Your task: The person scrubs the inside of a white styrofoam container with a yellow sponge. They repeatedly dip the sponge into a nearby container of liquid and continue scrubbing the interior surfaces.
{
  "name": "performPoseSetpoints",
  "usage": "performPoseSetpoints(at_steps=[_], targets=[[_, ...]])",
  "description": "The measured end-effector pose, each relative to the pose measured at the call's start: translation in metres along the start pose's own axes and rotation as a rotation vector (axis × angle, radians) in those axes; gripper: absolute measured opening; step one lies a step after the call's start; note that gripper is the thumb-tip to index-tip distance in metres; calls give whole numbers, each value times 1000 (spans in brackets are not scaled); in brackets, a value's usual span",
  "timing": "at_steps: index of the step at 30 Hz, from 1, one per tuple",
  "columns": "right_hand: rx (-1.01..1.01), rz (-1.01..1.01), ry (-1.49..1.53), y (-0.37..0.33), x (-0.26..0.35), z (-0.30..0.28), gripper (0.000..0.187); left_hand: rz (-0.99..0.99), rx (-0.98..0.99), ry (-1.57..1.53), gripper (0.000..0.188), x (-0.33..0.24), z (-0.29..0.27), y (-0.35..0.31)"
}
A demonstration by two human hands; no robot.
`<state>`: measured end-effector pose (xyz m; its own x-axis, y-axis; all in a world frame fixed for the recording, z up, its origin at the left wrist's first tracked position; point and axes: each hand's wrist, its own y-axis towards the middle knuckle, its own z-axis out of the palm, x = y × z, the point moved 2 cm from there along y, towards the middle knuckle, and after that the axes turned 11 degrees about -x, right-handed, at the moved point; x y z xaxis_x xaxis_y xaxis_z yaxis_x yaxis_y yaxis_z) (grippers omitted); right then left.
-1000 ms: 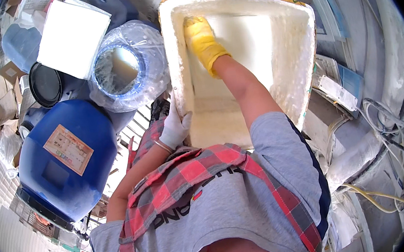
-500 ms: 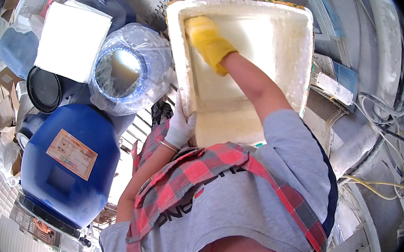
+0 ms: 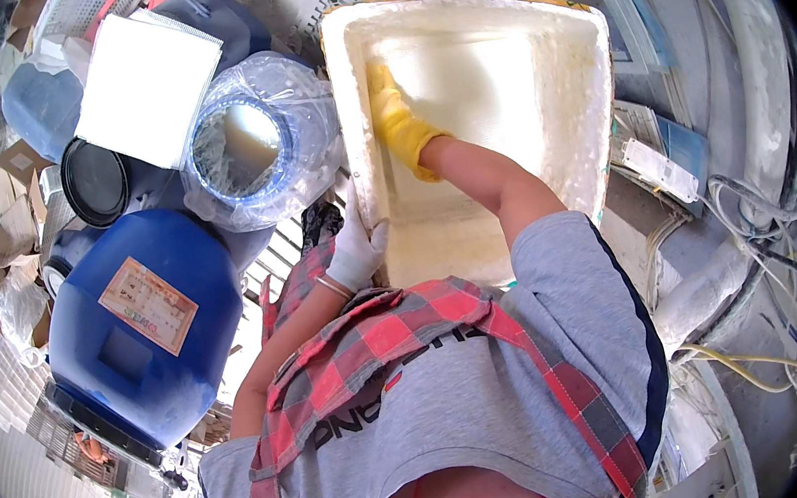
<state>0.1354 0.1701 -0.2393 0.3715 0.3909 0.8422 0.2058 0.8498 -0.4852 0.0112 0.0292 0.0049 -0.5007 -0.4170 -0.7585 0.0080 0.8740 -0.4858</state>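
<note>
On the far left sits one big blue drum (image 3: 140, 330) with a paper label. Just behind it is one black lid (image 3: 95, 180), one flat white board (image 3: 148, 88), and one blue-rimmed tub wrapped in clear plastic (image 3: 252, 152).

Next comes the left hand (image 3: 355, 246) in a white glove. Its fingers are curled tight on the left wall of the one white foam box (image 3: 537, 83), holding it steady. The box stands open, right in front of the person.

The right hand (image 3: 400, 121) in a yellow glove is down inside the box, fingers together and pressed flat near the left inner corner. It looks like rubbing or wiping. The inside looks partly clean, but yellowish marks show, so work seems left.

On the right lie many tangled cables (image 3: 761, 204).
</note>
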Motion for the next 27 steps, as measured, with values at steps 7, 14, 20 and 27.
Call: performPoseSetpoints(at_steps=[7,14,20,27], targets=[[-107,478,-189,-47,-1,-13,61,-92,38,-10,82,-10,-4,1],[19,808,462,-116,-8,-19,58,-8,10,-6,83,-8,-3,1],[300,235,-281,-158,15,-35,47,-8,13,10,80,-11,-3,1],[589,-355,-1231,-107,97,-66,37,89,-54,7,82,-2,2,1]])
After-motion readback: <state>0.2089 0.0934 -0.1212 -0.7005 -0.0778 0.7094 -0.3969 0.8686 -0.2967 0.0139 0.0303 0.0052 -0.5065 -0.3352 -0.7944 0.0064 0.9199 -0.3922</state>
